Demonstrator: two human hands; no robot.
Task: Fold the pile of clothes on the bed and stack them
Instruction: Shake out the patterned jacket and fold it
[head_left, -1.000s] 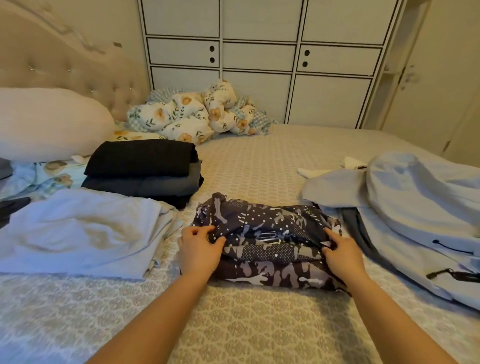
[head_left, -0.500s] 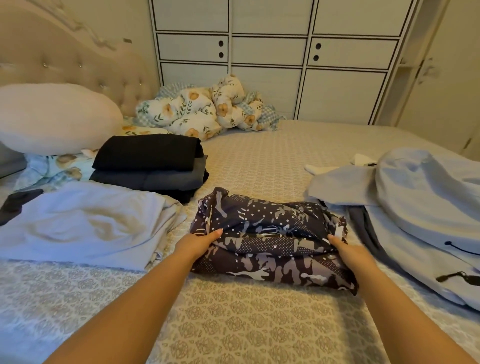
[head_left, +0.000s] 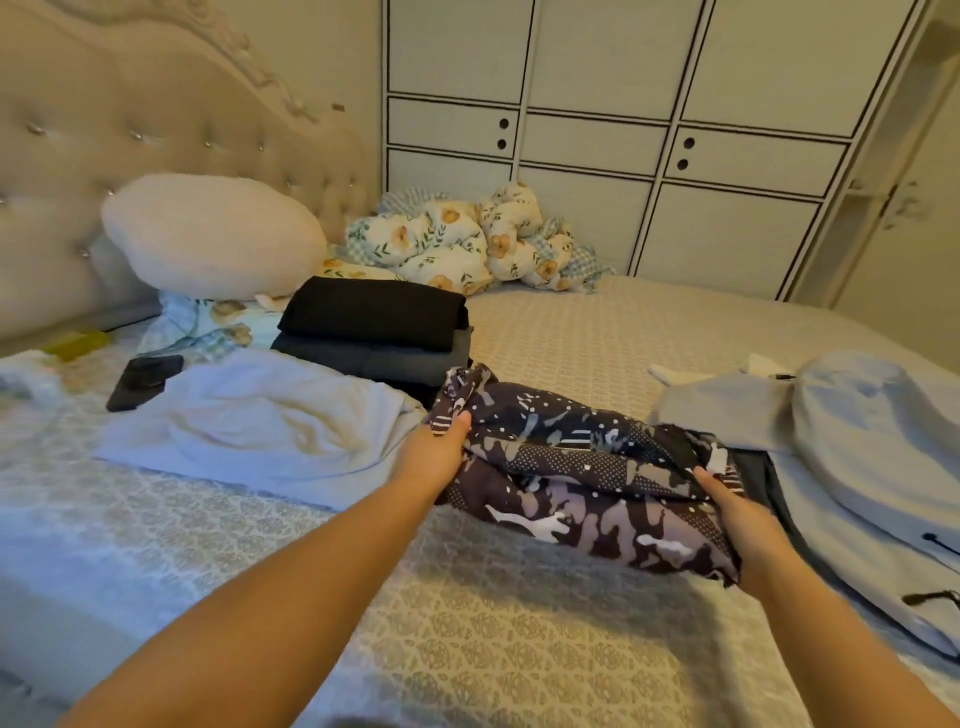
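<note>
Near the bed's (head_left: 545, 649) front edge, the left hand (head_left: 434, 452) and right hand (head_left: 740, 512) grasp the folded camouflage garment (head_left: 587, 473) by its ends; its loose layers could slump open if it sags midway.

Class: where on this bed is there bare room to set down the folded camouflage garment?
Bare bedspread lies between the dark stack and grey hoodie, and in front of the camouflage garment the hands hold. Crowded: the left side by the white garment and phone.
</note>
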